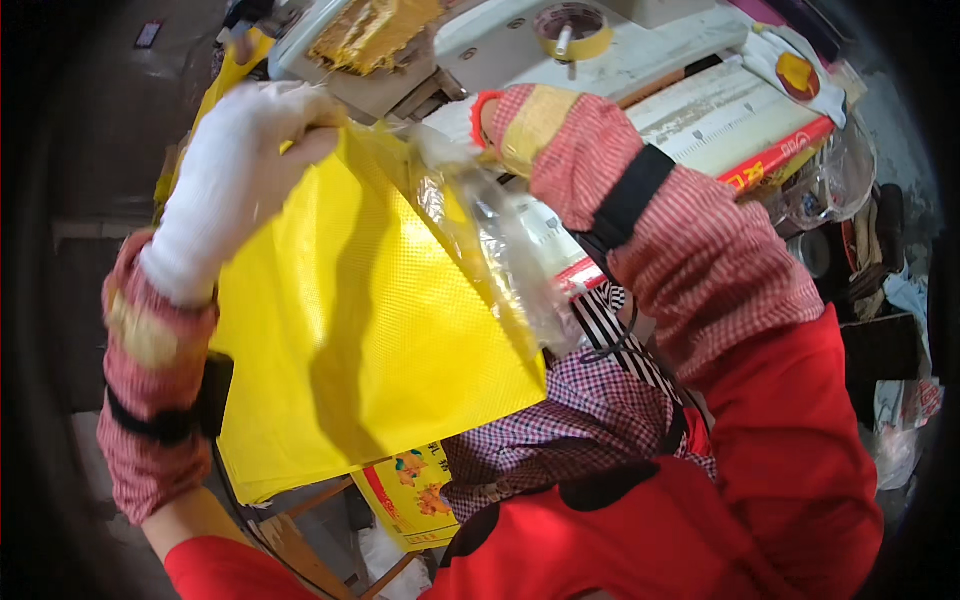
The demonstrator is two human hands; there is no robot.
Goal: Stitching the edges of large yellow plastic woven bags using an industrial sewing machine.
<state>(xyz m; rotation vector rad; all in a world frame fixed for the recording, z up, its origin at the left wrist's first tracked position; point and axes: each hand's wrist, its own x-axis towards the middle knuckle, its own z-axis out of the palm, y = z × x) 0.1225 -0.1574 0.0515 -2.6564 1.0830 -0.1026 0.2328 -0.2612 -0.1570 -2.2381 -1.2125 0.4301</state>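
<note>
My left hand (245,150), in a white knit glove, pinches the top edge of a yellow woven plastic sack (400,320). The sack hangs flat in front of my lap, with a dark shadow across it. Crinkled clear plastic film (490,230) runs down its right edge. My right hand (452,122) is by the upper end of that film, beyond its orange-red cuff. Only a bit of white glove shows there, and its fingers are mostly hidden, so its grip cannot be made out.
A white sewing-machine-like body (600,65) stands ahead with a tape roll (572,32) on top. A white table (700,125) with a printed scale lies at the right. Further right is a clear plastic bag (835,185). A printed yellow package (415,495) sits below the sack.
</note>
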